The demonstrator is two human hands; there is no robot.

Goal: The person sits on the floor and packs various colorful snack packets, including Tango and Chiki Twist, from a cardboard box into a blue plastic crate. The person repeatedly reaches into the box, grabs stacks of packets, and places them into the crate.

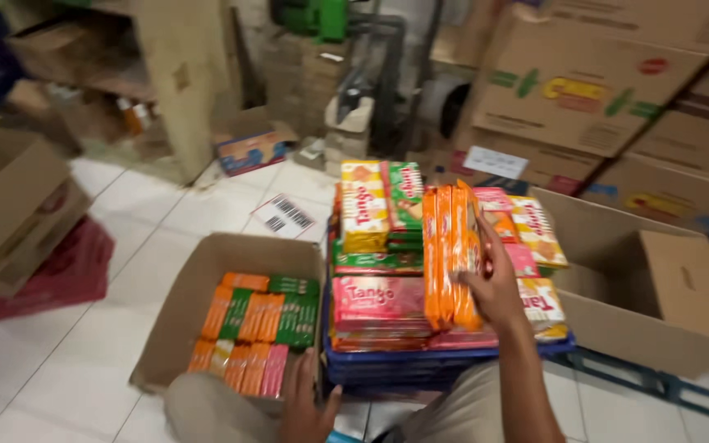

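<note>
Above the blue crate (453, 361), at about three o'clock from the open carton (207, 279), the right hand (494, 287) rises on an upright forearm, fingers wrapped tight round a bundle of orange wafer packs (446, 254) held on end. Down at six o'clock, the left hand (305, 406) rests on the carton's near rim, fingers loosely spread, gripping nothing.

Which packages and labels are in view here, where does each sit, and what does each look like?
Orange packets: a flat upright stack gripped by the right hand.
Pink, yellow and green packs: rectangular, piled on the blue crate.
Open cardboard box: left of the crate, rows of orange, green and pink packets inside; the left hand at its near edge.
Barcode label: white sheet on the floor tiles.
Large brown cartons: stacked at the upper right.
</note>
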